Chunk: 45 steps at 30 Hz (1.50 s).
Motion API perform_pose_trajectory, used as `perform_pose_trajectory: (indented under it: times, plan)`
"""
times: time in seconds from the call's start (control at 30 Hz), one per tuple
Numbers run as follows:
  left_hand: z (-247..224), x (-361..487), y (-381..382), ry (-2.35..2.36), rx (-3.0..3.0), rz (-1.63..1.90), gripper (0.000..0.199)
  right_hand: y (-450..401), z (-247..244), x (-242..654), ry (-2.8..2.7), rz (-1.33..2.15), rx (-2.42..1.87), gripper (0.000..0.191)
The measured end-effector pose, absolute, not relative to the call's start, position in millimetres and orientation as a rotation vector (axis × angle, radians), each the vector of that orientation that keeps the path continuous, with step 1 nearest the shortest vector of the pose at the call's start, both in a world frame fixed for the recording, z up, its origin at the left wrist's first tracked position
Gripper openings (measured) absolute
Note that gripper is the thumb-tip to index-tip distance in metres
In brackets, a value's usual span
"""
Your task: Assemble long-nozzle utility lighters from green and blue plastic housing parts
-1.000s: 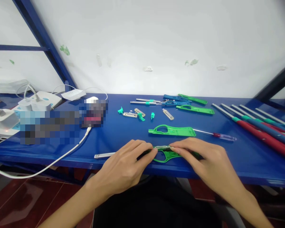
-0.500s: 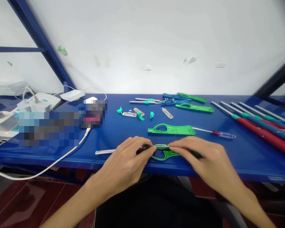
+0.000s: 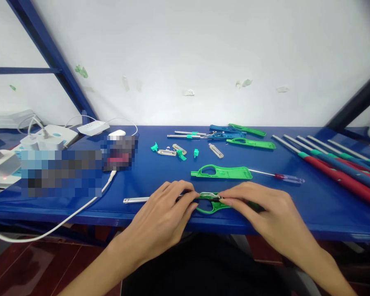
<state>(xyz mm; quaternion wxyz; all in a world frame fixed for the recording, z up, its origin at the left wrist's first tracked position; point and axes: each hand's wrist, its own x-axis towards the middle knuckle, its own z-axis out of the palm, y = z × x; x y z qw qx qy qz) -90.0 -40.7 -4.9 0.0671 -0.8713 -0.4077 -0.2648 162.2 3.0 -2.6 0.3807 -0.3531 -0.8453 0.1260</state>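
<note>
At the front edge of the table, a green lighter shell half (image 3: 214, 208) lies open side up between my hands. My left hand (image 3: 163, 216) closes round its left part, where a metal tube (image 3: 135, 200) sticks out. With thumb and index finger, my right hand (image 3: 265, 203) pinches at a small black part (image 3: 216, 198) inside the shell. A thin pale wire (image 3: 208, 194) runs between the two hands. My fingers hide much of the shell. Just behind lies another green shell half (image 3: 234, 173), beside a screwdriver (image 3: 288, 178) with a clear and red handle.
Farther back lie clear lighter tanks (image 3: 216, 150), small green triggers (image 3: 196, 153) and blue lighter parts (image 3: 226, 135) with metal tubes. Several red and blue long lighters (image 3: 333, 172) are on the right. To the left are a power strip (image 3: 54, 137) and a white cable (image 3: 77, 212).
The camera view has shifted slightly, so everything sits a little lower. My fingers have moved slightly at the shell, with both hands staying in place on it.
</note>
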Motion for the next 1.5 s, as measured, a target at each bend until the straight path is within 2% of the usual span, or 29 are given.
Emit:
perform_pose_trajectory:
  times: [0.4,0.73,1.07,1.23,1.5]
  plan:
    - [-6,-90,-43,-1.138,-2.613,-0.850,0.021,4,1,168,-2.163,0.466,-0.797,0.017]
    - [-7,-92,-42,-1.127,-2.630,-0.872,0.020,0,2,169,-2.230,0.399,-0.796,0.018]
    - [-7,-90,-43,-1.134,-2.602,-0.907,0.022,-7,-10,181,-2.426,0.155,-0.718,0.042]
    - [-3,-78,-45,-1.113,-2.616,-1.016,0.026,-8,-12,181,-2.447,0.173,-0.734,0.044]
    - [-7,-56,-47,-1.024,-2.663,-0.971,0.026,-10,-10,183,-2.388,0.327,-0.859,0.044]
